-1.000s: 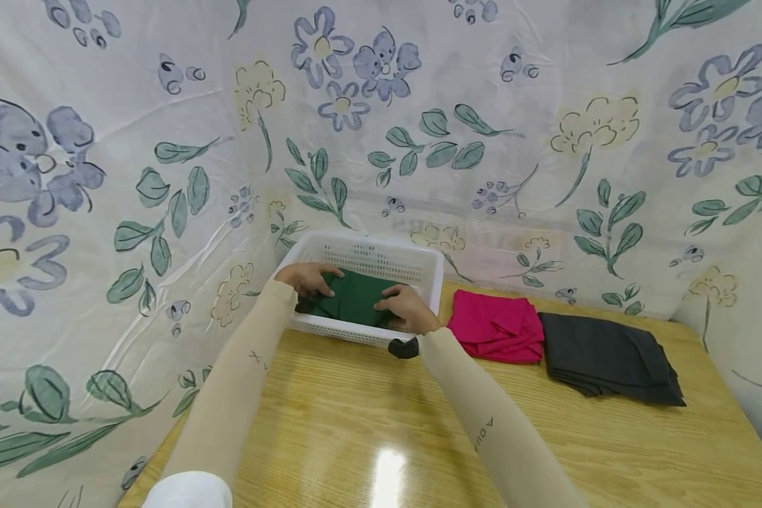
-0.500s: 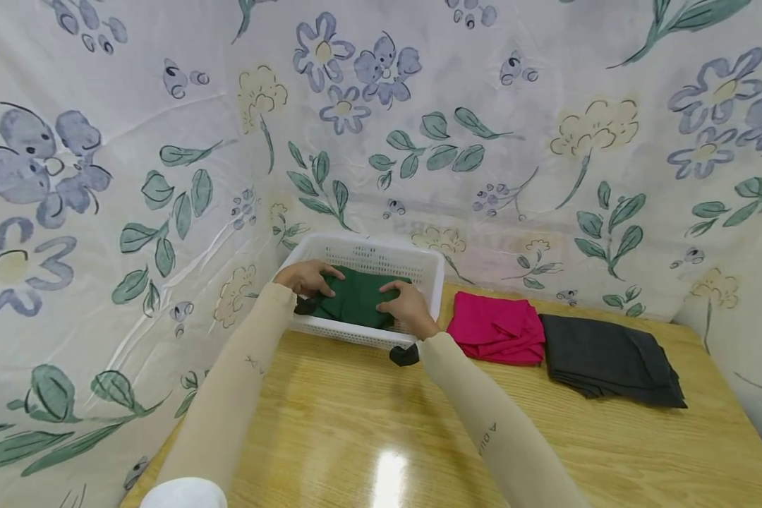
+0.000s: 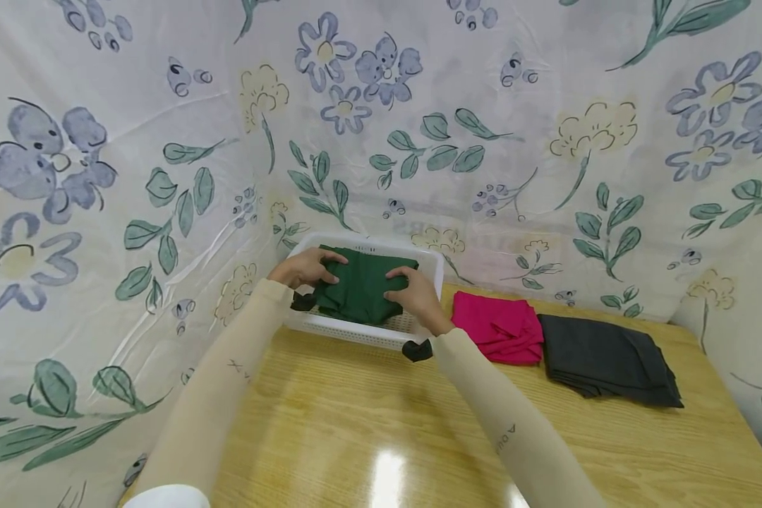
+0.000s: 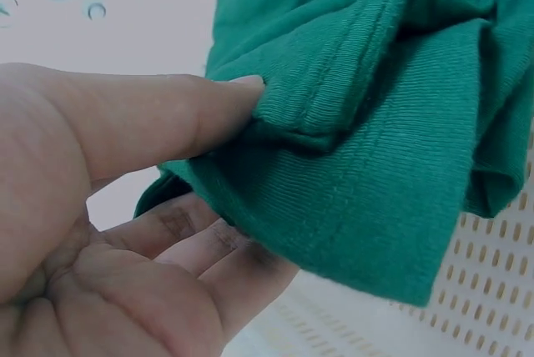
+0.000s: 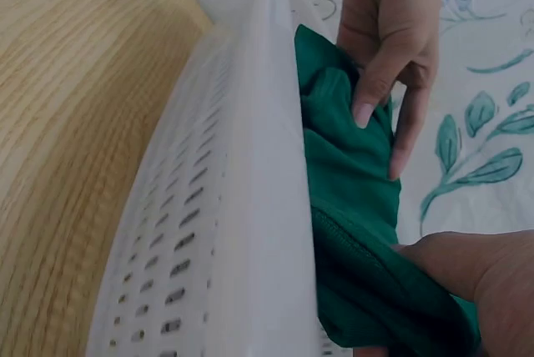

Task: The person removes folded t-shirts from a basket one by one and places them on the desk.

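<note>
A folded green garment (image 3: 363,286) is held up at its two sides inside a white perforated plastic basket (image 3: 355,331). My left hand (image 3: 307,268) pinches its left edge; in the left wrist view the thumb presses on top of the green cloth (image 4: 367,173) and the fingers lie underneath. At the other side, my right hand (image 3: 415,293) grips the right edge, thumb over the cloth in the right wrist view. Part of the right fingers is hidden behind the fabric. The basket's floor shows below the garment.
Right of the basket lie a folded pink garment (image 3: 497,328) and a folded dark grey garment (image 3: 609,360) on the wooden table (image 3: 343,423). A floral cloth (image 3: 482,183) hangs behind and along the left side.
The green garment has risen from lying low in the basket, lifted by both hands, and more of the basket's floor shows beneath it. The pink and grey garments have stayed put.
</note>
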Action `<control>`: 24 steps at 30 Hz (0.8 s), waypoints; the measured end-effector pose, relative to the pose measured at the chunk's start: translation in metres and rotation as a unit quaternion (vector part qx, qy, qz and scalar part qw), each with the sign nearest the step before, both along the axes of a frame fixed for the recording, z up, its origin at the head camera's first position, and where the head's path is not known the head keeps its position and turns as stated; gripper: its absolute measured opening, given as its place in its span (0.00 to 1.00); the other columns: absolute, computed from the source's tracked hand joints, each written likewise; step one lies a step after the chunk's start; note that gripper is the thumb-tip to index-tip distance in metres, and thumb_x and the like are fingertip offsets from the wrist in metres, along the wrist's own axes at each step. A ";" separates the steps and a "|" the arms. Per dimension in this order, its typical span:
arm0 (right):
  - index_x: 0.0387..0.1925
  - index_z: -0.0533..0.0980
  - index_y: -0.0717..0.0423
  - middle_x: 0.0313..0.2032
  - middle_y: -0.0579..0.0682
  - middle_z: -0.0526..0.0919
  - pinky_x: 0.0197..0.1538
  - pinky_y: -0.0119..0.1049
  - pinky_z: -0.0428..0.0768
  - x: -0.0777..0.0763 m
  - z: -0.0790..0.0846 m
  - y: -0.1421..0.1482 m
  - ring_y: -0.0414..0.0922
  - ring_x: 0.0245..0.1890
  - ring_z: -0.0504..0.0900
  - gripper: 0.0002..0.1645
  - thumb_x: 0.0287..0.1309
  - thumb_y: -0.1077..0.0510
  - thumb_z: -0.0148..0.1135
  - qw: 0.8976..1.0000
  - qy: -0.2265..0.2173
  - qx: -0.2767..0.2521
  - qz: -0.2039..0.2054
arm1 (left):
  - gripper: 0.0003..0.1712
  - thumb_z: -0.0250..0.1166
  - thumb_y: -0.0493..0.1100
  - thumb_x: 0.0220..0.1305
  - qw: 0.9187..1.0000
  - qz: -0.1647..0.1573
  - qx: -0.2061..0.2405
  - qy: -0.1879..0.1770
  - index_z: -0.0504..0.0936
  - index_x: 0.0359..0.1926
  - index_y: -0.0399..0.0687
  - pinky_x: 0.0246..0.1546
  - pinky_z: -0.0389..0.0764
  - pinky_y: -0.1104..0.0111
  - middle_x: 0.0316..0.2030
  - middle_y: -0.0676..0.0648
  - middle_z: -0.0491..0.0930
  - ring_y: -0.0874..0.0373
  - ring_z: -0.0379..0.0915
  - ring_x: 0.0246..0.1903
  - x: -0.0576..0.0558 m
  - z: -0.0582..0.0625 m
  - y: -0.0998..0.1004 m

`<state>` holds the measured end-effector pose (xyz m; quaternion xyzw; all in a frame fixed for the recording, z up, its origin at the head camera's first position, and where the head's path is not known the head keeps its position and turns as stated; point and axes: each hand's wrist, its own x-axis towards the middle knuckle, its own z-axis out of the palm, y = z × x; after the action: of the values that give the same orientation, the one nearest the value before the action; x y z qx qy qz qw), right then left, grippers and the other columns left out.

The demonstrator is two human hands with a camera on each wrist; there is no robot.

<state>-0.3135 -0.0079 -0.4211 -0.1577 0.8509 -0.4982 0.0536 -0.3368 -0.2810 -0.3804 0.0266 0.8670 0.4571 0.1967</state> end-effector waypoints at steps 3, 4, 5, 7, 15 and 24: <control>0.58 0.81 0.52 0.66 0.55 0.75 0.46 0.41 0.81 0.001 0.003 0.006 0.51 0.52 0.77 0.23 0.62 0.59 0.72 1.000 0.008 0.004 0.005 | 0.33 0.64 0.30 0.71 1.000 0.004 0.007 0.000 0.69 0.74 0.44 0.31 0.76 0.67 0.75 0.35 0.55 0.59 0.66 0.27 0.003 0.004 0.003; 0.58 0.81 0.51 0.66 0.55 0.75 0.46 0.41 0.81 0.001 0.005 0.008 0.51 0.53 0.77 0.22 0.63 0.59 0.72 1.000 0.008 0.004 0.007 | 0.33 0.64 0.30 0.71 1.000 0.004 0.008 0.001 0.69 0.74 0.44 0.33 0.77 0.67 0.75 0.35 0.54 0.58 0.69 0.29 0.004 0.005 0.004; 0.58 0.81 0.51 0.66 0.55 0.74 0.47 0.42 0.82 0.002 0.006 0.011 0.52 0.55 0.77 0.22 0.63 0.58 0.72 1.000 0.007 0.003 0.011 | 0.33 0.64 0.30 0.71 1.000 0.002 0.010 0.003 0.69 0.74 0.44 0.34 0.78 0.66 0.76 0.35 0.54 0.58 0.70 0.31 0.005 0.005 0.004; 0.59 0.80 0.49 0.67 0.55 0.74 0.49 0.44 0.82 0.002 0.008 0.016 0.54 0.59 0.76 0.22 0.63 0.58 0.72 1.000 0.003 -0.002 0.014 | 0.33 0.64 0.30 0.71 1.000 0.000 0.015 0.007 0.69 0.74 0.44 0.35 0.77 0.65 0.76 0.35 0.53 0.56 0.70 0.33 0.007 0.007 0.005; 0.60 0.79 0.44 0.73 0.54 0.66 0.59 0.52 0.80 0.004 0.016 0.038 0.58 0.73 0.64 0.22 0.66 0.55 0.71 0.999 -0.025 -0.025 0.020 | 0.32 0.63 0.31 0.72 0.999 -0.007 0.036 0.028 0.69 0.74 0.47 0.36 0.75 0.63 0.72 0.36 0.60 0.53 0.68 0.37 0.016 0.016 0.012; 0.60 0.79 0.46 0.69 0.55 0.70 0.55 0.50 0.82 0.007 0.018 0.062 0.55 0.64 0.76 0.22 0.66 0.56 0.70 0.999 -0.012 -0.036 0.016 | 0.31 0.63 0.32 0.72 0.998 -0.025 0.042 0.049 0.70 0.74 0.47 0.37 0.76 0.65 0.56 0.36 0.70 0.50 0.69 0.39 0.021 0.024 0.032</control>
<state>-0.3063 0.0539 -0.4026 -0.1674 0.8292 -0.5292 0.0659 -0.3162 -0.2490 -0.3566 0.0786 0.8545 0.4864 0.1644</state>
